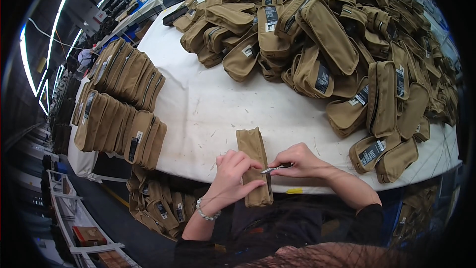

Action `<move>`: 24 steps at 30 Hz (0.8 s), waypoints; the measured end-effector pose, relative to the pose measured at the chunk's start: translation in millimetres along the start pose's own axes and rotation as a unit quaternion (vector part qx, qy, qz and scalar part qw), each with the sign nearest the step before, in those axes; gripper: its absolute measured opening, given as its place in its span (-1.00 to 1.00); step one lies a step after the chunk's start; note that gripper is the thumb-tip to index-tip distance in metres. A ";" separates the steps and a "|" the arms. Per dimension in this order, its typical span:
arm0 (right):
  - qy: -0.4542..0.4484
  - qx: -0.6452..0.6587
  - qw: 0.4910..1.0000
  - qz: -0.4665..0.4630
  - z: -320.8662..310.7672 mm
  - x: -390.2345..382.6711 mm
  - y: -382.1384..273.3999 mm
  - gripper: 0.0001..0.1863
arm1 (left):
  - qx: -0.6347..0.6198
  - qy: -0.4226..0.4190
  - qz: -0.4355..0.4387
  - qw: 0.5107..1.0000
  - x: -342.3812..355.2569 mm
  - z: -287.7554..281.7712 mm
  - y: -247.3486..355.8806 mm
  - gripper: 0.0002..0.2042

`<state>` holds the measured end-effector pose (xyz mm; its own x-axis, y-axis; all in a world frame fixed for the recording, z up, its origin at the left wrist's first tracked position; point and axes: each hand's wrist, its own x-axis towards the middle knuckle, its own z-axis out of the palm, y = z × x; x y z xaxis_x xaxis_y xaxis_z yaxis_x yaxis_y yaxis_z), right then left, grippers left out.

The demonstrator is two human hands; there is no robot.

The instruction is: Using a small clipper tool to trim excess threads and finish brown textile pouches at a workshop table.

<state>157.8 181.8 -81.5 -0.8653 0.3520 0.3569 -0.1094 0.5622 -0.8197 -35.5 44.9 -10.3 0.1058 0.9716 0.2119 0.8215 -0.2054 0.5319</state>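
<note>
At the near edge of the table a long khaki zip pouch (252,141) lies on its side, its near end reaching over the edge. My left hand (233,168), with a beaded bracelet at the wrist, grips the pouch from the left, thumb and fingers curved over its upper side. From the right, my right hand (300,163) is closed around small thread snips (270,170), mostly hidden by the fingers. Their metal tip is at the pouch's right-hand edge, close to my left fingertips. Whether the blades touch a thread is too small to tell.
A large heap of similar khaki pouches (327,34) covers the far and right side of the white table (213,104). Neat rows of pouches (114,119) stand at the left edge. More pouches (161,208) lie below the table, lower left. A yellow mark (294,190) sits on the near edge.
</note>
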 end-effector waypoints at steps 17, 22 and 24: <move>0.030 -0.037 0.998 0.035 -10.5 2.8 -4.5 -0.82 | 0.024 -0.048 -0.031 0.998 1.3 -3.8 -7.2 -0.65; 0.033 -0.044 0.998 0.015 -4.7 2.0 -0.3 -0.81 | 0.015 -0.055 -0.041 0.998 0.5 -2.8 -7.3 -0.65; 0.016 -0.023 0.999 0.029 -3.3 0.1 0.9 -0.80 | 0.013 -0.055 -0.041 0.998 -0.2 -2.5 -7.9 -0.65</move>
<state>159.2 184.8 -80.7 -0.8536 0.4078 0.3241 -0.0367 0.5736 -0.8183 -43.4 46.1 -12.4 0.0972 0.9922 0.0775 0.8435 -0.1234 0.5228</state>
